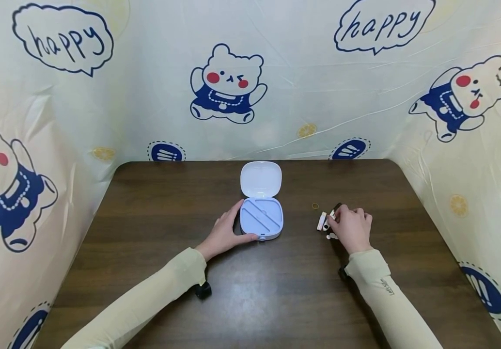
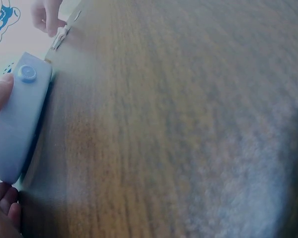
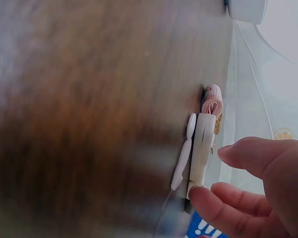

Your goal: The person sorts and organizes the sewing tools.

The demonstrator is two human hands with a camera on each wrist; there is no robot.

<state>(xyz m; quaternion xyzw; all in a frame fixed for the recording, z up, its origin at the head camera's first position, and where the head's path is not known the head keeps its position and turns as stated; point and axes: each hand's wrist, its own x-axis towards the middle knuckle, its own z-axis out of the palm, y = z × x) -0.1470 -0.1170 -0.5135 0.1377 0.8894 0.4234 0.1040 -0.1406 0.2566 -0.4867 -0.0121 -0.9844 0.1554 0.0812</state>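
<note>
A light blue case [image 1: 261,218] stands on the table with its white lid [image 1: 261,178] raised toward the back. Its top shows a slanting groove, and a round button [image 2: 27,74] sits on the front. My left hand [image 1: 223,232] holds the case, thumb at the front by the button, fingers at the left side. On the right, my right hand [image 1: 352,227] is over small objects, thumb and fingers apart. A fingertip touches or nearly touches the end of a flat white piece [image 3: 202,144]. Close to it are a pink rolled band [image 3: 213,99] and a slim white piece [image 3: 184,161].
A thin yellow ring [image 1: 315,206] lies between the case and the small objects. The brown wooden table [image 1: 167,194] ends at a patterned cloth [image 1: 303,97], which hangs behind it and along both sides.
</note>
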